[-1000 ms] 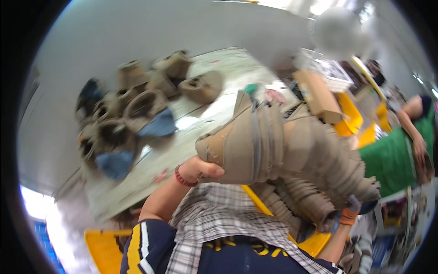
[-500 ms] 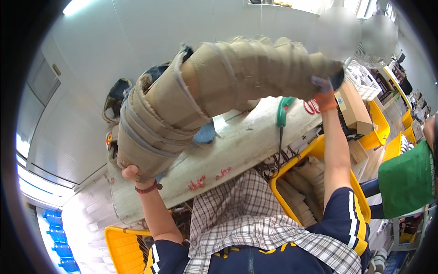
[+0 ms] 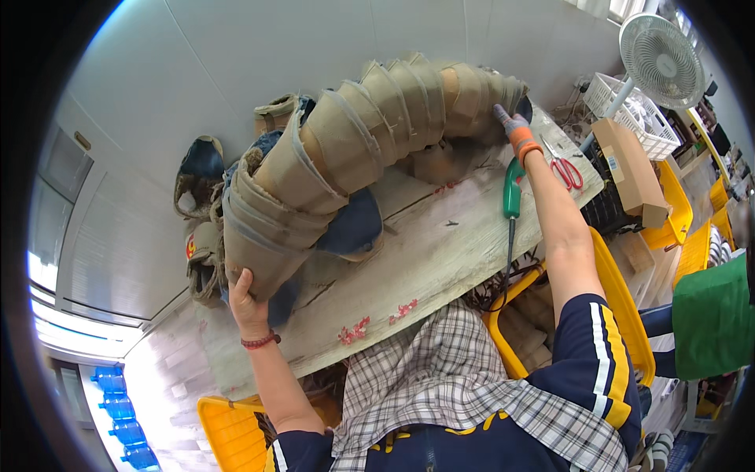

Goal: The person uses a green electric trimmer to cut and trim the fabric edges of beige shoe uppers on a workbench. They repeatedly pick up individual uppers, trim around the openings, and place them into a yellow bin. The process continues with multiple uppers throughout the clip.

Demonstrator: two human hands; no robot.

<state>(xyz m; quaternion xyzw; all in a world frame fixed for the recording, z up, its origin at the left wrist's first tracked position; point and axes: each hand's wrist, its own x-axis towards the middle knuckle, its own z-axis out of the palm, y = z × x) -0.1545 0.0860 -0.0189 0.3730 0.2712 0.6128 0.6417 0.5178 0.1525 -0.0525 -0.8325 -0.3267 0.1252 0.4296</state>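
A long, curved stack of nested khaki fabric shoe uppers [image 3: 358, 130] arches over the far side of the table. My left hand [image 3: 248, 305], bare with a red bracelet at the wrist, grips its near left end, thumb on the outside. At the far right end, my right hand [image 3: 517, 135], in a grey and orange glove, holds the last upper; part of its grip is hidden. Behind the stack's left end lie more loose uppers [image 3: 200, 169] with dark blue lining. Another dark blue-lined piece [image 3: 351, 224] rests under the arch.
The worn pale table [image 3: 425, 256] bears a green corded hand tool [image 3: 512, 193] and red-handled scissors [image 3: 566, 171] near my right forearm. A yellow basket [image 3: 629, 315] of uppers stands right, another yellow basket [image 3: 228, 433] left. Beyond are a cardboard box [image 3: 629, 169] and a fan [image 3: 662, 61].
The stack has come down toward the table's far side, its right end lower and farther left in view. Both hands have kept hold of it. More of the table and the scissors now show.
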